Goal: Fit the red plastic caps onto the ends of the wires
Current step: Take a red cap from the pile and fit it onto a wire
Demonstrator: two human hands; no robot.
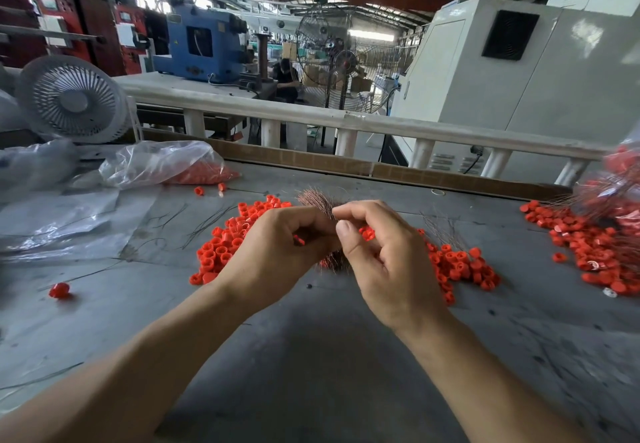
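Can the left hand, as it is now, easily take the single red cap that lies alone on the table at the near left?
Probably not at once: the left hand grips the bundle of wires. The lone red cap lies in the open, with nothing around it, so the way is free once that grip is released.

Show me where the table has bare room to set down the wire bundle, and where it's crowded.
Free: the grey table near you, between the forearms and below the central pile of red caps; also the strip between that pile and the right-hand heap of caps. Crowded: under both hands, the right edge, and the far left, with plastic bags, loose wires and a stray cap.
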